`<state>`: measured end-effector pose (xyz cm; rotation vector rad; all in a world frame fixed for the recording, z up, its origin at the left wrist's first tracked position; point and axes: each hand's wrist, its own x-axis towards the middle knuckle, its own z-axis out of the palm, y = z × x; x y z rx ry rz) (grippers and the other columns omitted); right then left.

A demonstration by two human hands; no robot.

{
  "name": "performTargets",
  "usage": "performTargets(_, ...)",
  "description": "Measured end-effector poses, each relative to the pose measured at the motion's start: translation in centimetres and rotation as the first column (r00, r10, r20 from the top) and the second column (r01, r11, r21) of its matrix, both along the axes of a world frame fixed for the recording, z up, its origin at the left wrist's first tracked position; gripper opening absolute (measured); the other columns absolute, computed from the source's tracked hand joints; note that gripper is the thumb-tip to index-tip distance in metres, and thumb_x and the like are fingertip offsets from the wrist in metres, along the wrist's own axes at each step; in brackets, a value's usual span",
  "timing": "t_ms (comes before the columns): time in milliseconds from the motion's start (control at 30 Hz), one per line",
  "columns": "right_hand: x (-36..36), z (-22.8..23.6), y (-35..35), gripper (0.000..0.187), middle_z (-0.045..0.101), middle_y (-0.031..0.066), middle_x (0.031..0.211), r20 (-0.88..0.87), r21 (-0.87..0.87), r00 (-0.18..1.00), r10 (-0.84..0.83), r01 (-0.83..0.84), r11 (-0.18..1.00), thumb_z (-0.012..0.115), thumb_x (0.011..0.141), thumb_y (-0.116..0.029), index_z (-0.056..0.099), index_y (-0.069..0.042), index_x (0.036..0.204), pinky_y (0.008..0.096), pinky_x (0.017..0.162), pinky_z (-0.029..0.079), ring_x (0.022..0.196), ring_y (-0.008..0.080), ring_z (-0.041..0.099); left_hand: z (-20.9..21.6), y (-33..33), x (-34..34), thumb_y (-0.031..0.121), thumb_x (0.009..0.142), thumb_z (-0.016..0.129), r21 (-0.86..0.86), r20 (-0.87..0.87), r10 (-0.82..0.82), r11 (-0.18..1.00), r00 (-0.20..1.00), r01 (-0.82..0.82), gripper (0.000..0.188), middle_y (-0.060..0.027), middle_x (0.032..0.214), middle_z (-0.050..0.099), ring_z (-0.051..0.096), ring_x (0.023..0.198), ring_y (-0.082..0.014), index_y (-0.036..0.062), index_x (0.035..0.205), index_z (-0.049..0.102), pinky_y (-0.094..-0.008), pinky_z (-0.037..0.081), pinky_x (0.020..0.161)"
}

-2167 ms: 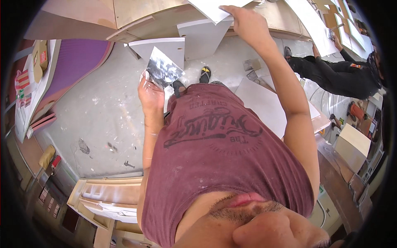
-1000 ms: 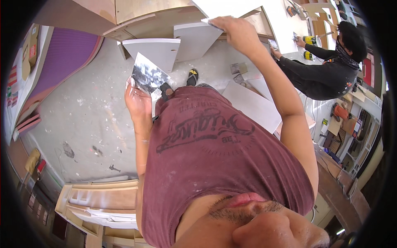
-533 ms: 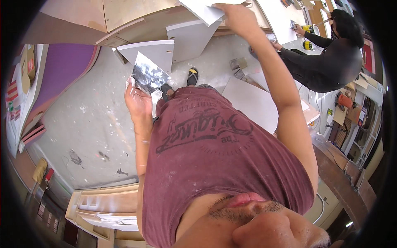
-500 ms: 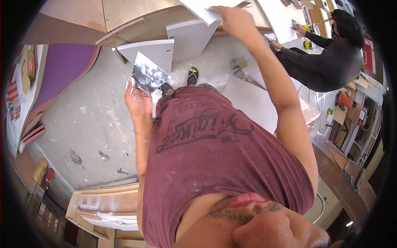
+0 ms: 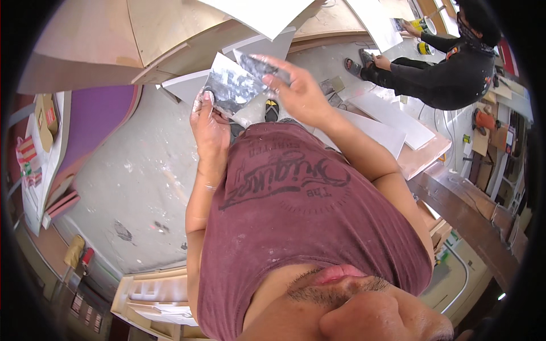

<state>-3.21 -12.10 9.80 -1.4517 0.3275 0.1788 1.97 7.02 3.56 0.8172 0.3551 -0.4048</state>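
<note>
My left hand [image 5: 209, 122] grips the lower corner of a square metal plate [image 5: 230, 88] smeared with grey-white putty, held in front of my chest. My right hand [image 5: 298, 94] is closed on a flat putty blade [image 5: 256, 63], which lies against the plate's upper right edge. A white panel [image 5: 261, 14] hangs just above both hands. Below them I see my dark red shirt and one sandalled foot [image 5: 272, 109] on the floor.
Another person in black [image 5: 449, 74] crouches at the upper right beside paint tins. White boards [image 5: 392, 116] lie on the spattered concrete floor. A purple board [image 5: 96, 119] is at the left, plywood cabinet parts [image 5: 148, 34] at the top, a wooden frame [image 5: 153, 295] at the lower left.
My right hand has come down from the white panel overhead to the plate, bringing the blade with it. The left hand has kept the plate in about the same place.
</note>
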Motion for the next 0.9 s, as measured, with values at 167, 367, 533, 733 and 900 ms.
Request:
performTargets(167,-1.4,-0.5,-1.5,0.036,0.067,0.0032,0.098,0.051,-0.346,0.992,0.114,-0.089,0.934,0.052,0.098,-0.014,0.053,-0.005,0.133,0.0203,0.074,0.049,0.085,0.0048,0.059,1.6,-1.6,1.0,0.013,0.099,0.051,0.015,0.108,-0.098,0.995,0.989,0.097,0.023,-0.0084,0.105,0.064,0.064,0.093,-0.0163,-0.0017,0.116,0.053,-0.0293,0.053,0.082)
performTargets(367,-1.9,1.6,-4.1,0.036,0.065,0.0021,0.09,0.018,-0.112,0.966,-0.259,0.259,0.959,0.062,0.09,-0.014,0.058,0.001,0.122,0.0222,0.06,0.05,0.073,0.0051,0.057,2.2,-2.8,1.6,0.012,0.099,0.048,-0.091,0.132,-0.072,0.992,0.989,0.085,0.03,-0.0139,0.114,0.06,0.06,0.102,-0.0173,-0.0049,0.124,0.05,-0.0288,0.05,0.085)
performTargets(533,-2.2,1.0,-3.9,0.033,0.066,0.0039,0.09,0.053,-0.111,0.936,-0.349,0.353,0.929,0.065,0.088,-0.012,0.059,0.002,0.117,0.0219,0.051,0.05,0.071,0.006,0.06,3.4,-5.0,-0.1,0.015,0.101,0.045,0.129,0.211,-0.154,0.983,0.965,0.129,0.03,-0.011,0.115,0.06,0.061,0.103,-0.0187,-0.0017,0.126,0.05,-0.0307,0.05,0.088)
performTargets(733,-2.6,1.0,-5.3,0.031,0.067,0.0074,0.096,0.088,-0.041,0.912,-0.4,0.404,0.914,0.064,0.086,-0.007,0.059,0.003,0.116,0.0249,0.077,0.051,0.084,0.0098,0.061,4.0,-5.2,0.7,0.016,0.102,0.044,0.003,0.17,-0.05,0.999,0.984,0.05,0.032,-0.0085,0.106,0.063,0.063,0.092,-0.0164,-0.0012,0.128,0.049,-0.029,0.053,0.079)
performTargets(900,-1.3,0.0,-4.2,0.027,0.067,0.005,0.096,0.154,0.02,0.9,-0.407,0.409,0.912,0.063,0.087,-0.007,0.061,0.005,0.111,0.0243,0.074,0.05,0.083,0.0078,0.06,2.5,-5.8,-1.6,0.013,0.099,0.051,0.234,0.156,-0.24,0.951,0.958,0.2,0.03,-0.0078,0.106,0.064,0.064,0.093,-0.0159,-0.0025,0.124,0.052,-0.0294,0.054,0.079)
